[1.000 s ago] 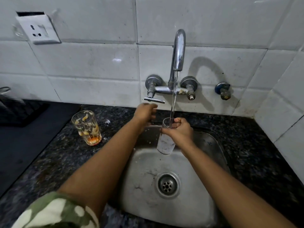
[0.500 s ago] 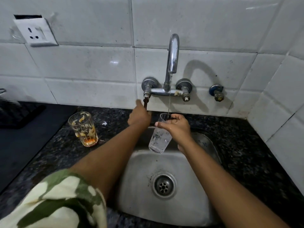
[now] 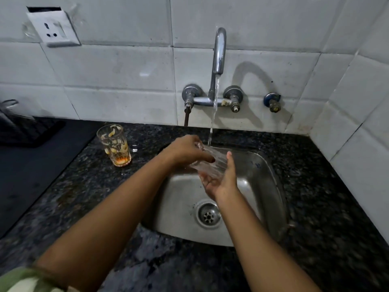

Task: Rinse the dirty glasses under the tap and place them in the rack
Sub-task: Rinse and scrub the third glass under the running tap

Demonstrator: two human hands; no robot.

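A clear glass (image 3: 212,163) lies tilted on its side over the steel sink (image 3: 261,186), under the stream from the chrome tap (image 3: 219,51). My left hand (image 3: 185,151) grips it from the left and above. My right hand (image 3: 221,180) cups it from below with the palm up. A second glass (image 3: 114,145), dirty with orange dregs and pale smears, stands upright on the dark granite counter left of the sink, apart from both hands.
A dark rack or mat (image 3: 25,131) sits at the far left of the counter, partly cut off by the frame. The tap's left handle (image 3: 187,118) hangs down. A wall socket (image 3: 53,28) is at the upper left. Tiled walls close the back and right.
My left hand left the tap handle and came down onto the glass. The glass went from upright in my right hand to lying tilted between both hands. The water stream is stronger.
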